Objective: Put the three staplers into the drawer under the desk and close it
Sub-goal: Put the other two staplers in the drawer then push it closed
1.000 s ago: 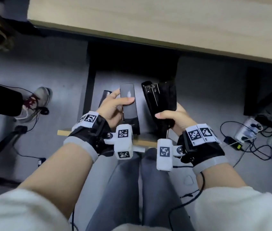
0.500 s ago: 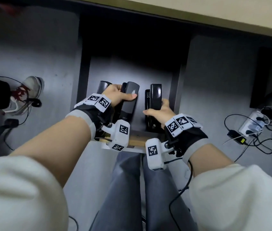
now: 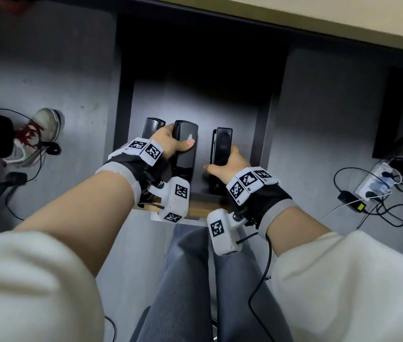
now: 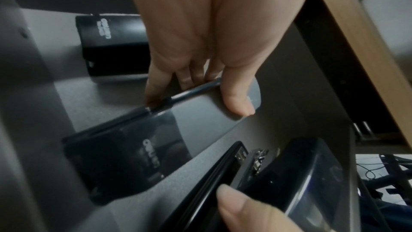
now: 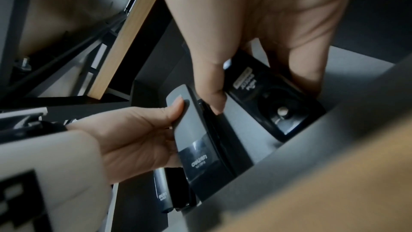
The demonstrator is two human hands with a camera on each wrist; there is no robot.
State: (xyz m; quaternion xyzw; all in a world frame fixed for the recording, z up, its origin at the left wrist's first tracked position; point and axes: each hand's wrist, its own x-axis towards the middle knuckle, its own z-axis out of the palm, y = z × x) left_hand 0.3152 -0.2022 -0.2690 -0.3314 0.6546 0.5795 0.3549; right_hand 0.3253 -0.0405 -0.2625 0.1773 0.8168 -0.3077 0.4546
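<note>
Three black staplers are in the open drawer under the desk. The left stapler lies free by the left wall. My left hand grips the middle stapler, thumb on its grey top and fingers down its left side. My right hand grips the right stapler by its near end, low in the drawer beside the right wall. The right wrist view also shows the middle stapler in my left hand.
The drawer's wooden front edge is just above my knees. The light desk top overhangs the drawer's dark back. A power strip with tangled cables lies on the floor at right. Another person's shoe stands at left.
Both hands have moved forward and down into the drawer. The right stapler, held raised and tilted before, now sits low beside the middle one.
</note>
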